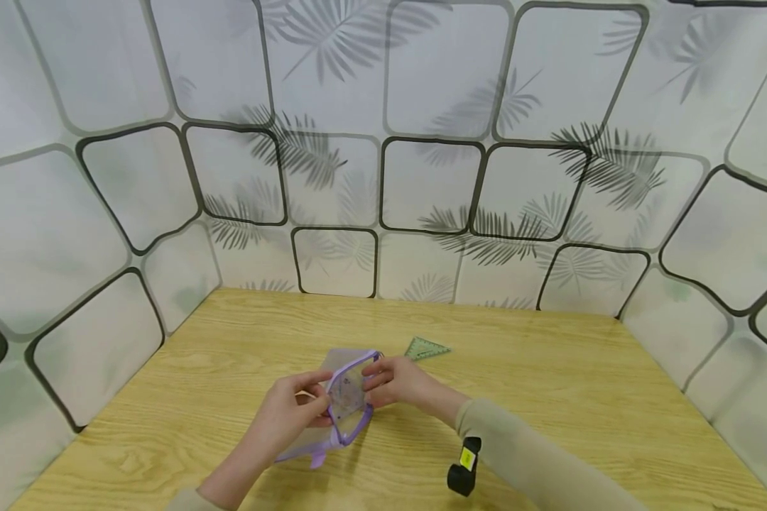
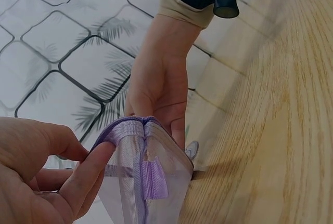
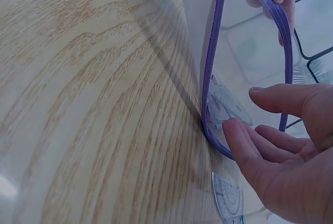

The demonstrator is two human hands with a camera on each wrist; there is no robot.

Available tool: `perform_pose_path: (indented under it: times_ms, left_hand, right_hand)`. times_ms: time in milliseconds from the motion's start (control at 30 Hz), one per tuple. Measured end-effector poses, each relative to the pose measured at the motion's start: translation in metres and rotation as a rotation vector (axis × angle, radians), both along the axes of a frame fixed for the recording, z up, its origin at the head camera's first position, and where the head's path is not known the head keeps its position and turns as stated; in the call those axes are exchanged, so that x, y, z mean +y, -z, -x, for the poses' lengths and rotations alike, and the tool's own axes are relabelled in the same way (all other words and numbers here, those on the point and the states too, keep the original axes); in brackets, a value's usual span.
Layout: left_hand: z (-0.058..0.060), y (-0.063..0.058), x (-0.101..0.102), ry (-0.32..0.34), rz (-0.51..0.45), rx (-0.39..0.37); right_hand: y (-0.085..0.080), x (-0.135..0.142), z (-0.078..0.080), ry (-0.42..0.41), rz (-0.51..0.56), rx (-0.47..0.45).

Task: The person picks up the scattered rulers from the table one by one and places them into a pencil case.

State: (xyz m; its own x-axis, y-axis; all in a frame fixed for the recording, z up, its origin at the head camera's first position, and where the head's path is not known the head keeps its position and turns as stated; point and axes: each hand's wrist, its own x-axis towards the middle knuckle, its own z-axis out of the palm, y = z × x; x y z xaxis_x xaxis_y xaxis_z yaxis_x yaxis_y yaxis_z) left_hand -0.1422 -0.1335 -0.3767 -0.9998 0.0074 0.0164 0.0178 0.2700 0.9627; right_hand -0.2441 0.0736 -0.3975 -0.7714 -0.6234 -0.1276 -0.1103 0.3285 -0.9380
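Note:
A translucent mesh zipper pouch [image 1: 345,358] with purple trim is held up on edge, its mouth spread toward the right. My left hand [image 1: 294,408] pinches one side of the zipper rim between thumb and fingers. At the mouth is my right hand [image 1: 399,383], its thumb and loosely bent fingers apart with nothing between them. Just beyond those fingertips, a clear marked drawing piece [image 3: 229,104] shows within the pouch opening in the right wrist view. A purple fabric tab [image 2: 154,180] sticks out at the zipper's end.
A greenish clear set square [image 1: 427,348] lies flat on the wood-grain table [image 1: 518,383], just behind my right hand. A black device with a yellow label [image 1: 464,468] sits on my right wrist. Patterned curtains [image 1: 332,177] enclose the table's back and sides.

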Motion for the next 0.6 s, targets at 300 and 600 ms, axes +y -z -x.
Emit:
perform_pose_path:
  times_ms: [300,600]
  left_hand:
    - [-0.0004,-0.0003,0.0009,-0.002,0.007,0.003]
    - [-0.0002,-0.0004,0.0016,-0.007,0.002,0.006]
  right_hand:
    - [-0.0007,-0.0014,-0.0022,-0.015,-0.061,0.069]
    - [-0.0034,0.0019,-0.0025,-0.028,-0.056,0.077]
